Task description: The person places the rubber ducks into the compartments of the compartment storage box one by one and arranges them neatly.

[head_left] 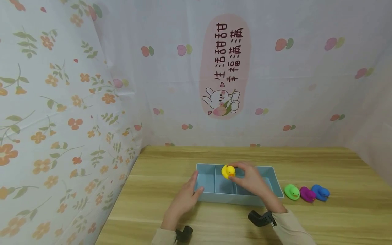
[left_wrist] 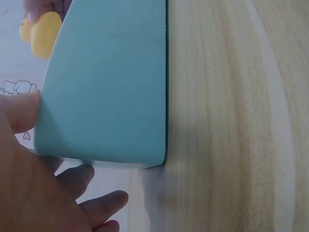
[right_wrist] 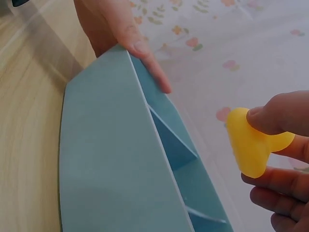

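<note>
1. Right hand (head_left: 251, 177): thumb and fingers pinch the yellow duck (head_left: 227, 172), which lies at the fingertips, leftward of the palm.
2. Yellow duck: held over the second compartment from the left, apart from the rim in the right wrist view; its bill points toward the person's side.
3. Tray (head_left: 220, 198): long axis running left to right before the person; the visible dividers cross it, near to far.
4. Left hand (head_left: 185, 195): thumb and fingers spread apart, resting at the tray's left end, farther from the yellow duck.
5. Green duck (head_left: 292, 192), purple duck (head_left: 308, 194) and blue duck (head_left: 320, 192): grouped beside the tray's right end, nearer the right hand.
</note>
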`<state>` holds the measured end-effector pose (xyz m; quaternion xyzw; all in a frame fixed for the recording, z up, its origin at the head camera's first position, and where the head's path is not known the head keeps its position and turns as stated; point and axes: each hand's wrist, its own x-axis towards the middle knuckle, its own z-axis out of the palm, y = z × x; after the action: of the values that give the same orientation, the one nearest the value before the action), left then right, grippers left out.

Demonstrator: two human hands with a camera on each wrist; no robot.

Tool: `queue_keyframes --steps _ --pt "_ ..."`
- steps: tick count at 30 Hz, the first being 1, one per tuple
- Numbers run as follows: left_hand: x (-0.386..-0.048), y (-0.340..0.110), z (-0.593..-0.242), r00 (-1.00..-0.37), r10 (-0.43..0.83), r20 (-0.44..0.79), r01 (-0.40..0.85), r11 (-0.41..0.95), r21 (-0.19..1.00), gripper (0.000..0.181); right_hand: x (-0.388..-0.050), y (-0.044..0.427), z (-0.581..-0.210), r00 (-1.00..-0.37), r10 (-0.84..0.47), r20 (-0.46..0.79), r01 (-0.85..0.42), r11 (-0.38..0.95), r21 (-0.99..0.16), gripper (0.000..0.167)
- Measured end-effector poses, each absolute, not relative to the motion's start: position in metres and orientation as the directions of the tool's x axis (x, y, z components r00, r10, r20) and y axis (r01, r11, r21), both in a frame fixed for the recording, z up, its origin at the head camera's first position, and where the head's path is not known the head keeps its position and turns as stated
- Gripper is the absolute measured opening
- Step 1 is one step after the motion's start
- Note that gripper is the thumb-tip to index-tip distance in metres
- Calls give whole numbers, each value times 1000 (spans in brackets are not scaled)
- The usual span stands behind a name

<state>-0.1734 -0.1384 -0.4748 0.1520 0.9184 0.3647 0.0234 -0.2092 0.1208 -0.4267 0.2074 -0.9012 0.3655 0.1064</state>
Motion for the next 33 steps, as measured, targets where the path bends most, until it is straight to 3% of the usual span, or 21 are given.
queue_keyframes --steps 13,33 --pt "-174 -138 -473 -952 298 67 258 669 697 68 -217 93 -428 -872 -368 324 -487 568 -664 33" --pt "-175 -140 -472 -944 316 90 289 667 687 67 -226 54 -433 -870 -402 285 -488 618 -617 28"
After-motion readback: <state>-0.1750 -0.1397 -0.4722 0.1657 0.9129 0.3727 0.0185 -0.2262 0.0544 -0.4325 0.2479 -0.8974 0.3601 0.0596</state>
